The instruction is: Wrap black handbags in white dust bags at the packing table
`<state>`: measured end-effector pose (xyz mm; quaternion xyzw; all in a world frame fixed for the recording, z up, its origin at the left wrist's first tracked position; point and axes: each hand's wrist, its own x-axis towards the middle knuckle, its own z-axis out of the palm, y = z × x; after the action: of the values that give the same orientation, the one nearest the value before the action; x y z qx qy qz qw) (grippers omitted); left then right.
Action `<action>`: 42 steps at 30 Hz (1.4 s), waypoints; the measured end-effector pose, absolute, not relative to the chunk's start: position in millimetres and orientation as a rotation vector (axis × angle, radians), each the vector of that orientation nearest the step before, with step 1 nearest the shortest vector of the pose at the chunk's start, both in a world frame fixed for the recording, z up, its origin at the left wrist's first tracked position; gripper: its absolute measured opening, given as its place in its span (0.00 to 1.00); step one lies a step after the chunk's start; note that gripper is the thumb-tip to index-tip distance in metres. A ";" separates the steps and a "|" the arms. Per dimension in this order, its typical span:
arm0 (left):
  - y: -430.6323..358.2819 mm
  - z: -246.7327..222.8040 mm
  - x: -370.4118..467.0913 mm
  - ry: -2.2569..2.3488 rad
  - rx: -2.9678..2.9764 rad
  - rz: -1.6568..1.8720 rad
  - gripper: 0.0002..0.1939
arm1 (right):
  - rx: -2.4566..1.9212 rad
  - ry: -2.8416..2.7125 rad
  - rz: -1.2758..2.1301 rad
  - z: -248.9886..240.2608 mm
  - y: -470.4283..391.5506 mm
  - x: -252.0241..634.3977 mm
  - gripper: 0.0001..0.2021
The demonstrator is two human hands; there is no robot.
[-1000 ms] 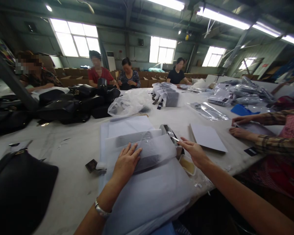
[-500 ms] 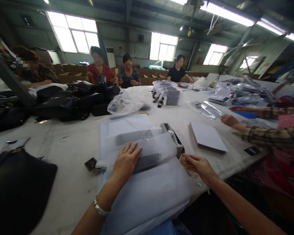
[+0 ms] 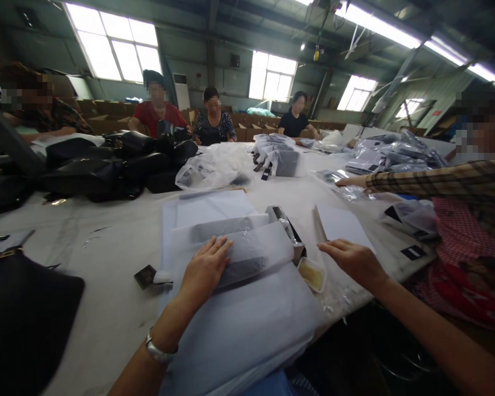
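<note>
A dark item wrapped in translucent white paper lies on a stack of white sheets. My left hand rests flat on the wrapped item, fingers spread slightly. A black tag sticks out at its left end. My right hand is over the table, right of a small dish with something yellow, its fingers stretched out to the left beside a stack of white cards; nothing shows in it. Beyond the wrapped item stands a narrow box with clear plastic inside.
Black bags are heaped at the back left, and a large one lies near left. Wrapped items stand mid-table. Plastic-bagged goods are piled at the back right. A co-worker's arm reaches in from the right; several people sit opposite.
My right hand has moved right, away from the dish, which now shows fully. My left hand stays on the wrapped item. The co-worker's arm at the right stretches farther across the table.
</note>
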<state>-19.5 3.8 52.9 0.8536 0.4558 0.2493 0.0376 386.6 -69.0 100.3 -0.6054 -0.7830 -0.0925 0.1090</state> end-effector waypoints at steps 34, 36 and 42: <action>45.2 47.3 -72.5 1.298 2.176 1.041 0.35 | -1.155 -3.262 -0.174 146.9 136.3 102.4 0.29; 45.0 47.8 -72.8 1.298 2.177 1.038 0.34 | -1.283 -3.163 -0.044 143.2 143.8 114.5 0.31; 39.0 54.9 -73.7 1.328 2.205 1.023 0.29 | -1.663 -2.637 -0.022 133.8 129.4 169.4 0.15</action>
<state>-73.7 39.0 54.9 0.7823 0.4712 0.3631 0.1848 169.4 129.4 133.8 -0.5332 -0.8459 -0.0071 0.0119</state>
